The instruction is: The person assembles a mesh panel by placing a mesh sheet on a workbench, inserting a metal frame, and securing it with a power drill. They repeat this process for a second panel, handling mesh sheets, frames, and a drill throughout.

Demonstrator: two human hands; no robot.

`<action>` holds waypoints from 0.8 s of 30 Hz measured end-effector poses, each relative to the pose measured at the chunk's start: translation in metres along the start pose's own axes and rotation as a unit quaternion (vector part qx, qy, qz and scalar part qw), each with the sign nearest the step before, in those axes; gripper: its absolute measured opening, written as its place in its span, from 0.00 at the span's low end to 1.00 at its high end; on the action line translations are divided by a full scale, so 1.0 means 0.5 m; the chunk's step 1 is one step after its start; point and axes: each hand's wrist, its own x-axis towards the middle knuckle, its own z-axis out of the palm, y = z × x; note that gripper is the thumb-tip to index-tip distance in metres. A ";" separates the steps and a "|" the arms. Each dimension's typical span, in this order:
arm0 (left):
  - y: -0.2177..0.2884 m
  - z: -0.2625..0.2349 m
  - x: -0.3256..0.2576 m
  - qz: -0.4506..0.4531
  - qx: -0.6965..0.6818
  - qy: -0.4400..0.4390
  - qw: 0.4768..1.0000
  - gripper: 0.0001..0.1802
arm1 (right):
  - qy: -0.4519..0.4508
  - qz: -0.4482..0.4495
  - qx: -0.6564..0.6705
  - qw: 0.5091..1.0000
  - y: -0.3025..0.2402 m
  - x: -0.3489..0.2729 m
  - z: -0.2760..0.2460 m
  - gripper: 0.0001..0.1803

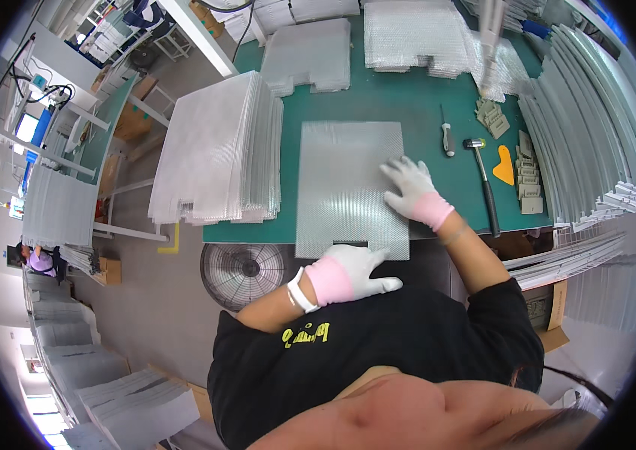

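While the right hand (411,191) lies flat and spread on the textured sheet (344,180), nothing is gripped. The left hand (355,271), fingers loosely extended, touches the sheet's near edge.

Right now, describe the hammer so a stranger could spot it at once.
Start at the green table and go to its right side, past the flat textured sheet under the right hand. The hammer lies there, small metal head away from the person, dark handle toward them. It is longer than the pale-handled tool beside it.

white gloves with pink cuffs on left hand (351,271) and right hand (414,191), black shirt, white wristband.
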 end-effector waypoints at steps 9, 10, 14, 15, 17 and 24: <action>-0.292 0.042 0.109 -0.122 0.159 0.309 0.930 0.42 | 0.132 -0.088 0.010 0.987 0.010 0.251 0.004 0.27; -0.296 0.040 0.114 -0.121 0.154 0.304 0.932 0.42 | 0.173 -0.101 0.090 0.976 0.013 0.329 0.013 0.25; -0.289 0.025 0.117 -0.119 0.131 0.288 0.941 0.43 | 0.252 0.099 -0.014 0.963 0.001 0.594 0.012 0.29; -0.290 0.024 0.116 -0.119 0.119 0.286 0.943 0.43 | 0.208 0.153 -0.012 0.966 -0.008 0.635 0.004 0.29; -0.292 0.023 0.112 -0.121 0.109 0.287 0.944 0.43 | 0.118 0.258 -0.006 0.959 -0.037 0.693 -0.020 0.30; -0.298 0.027 0.106 -0.122 0.095 0.297 0.942 0.42 | 0.203 0.188 -0.019 0.961 -0.084 0.730 -0.053 0.31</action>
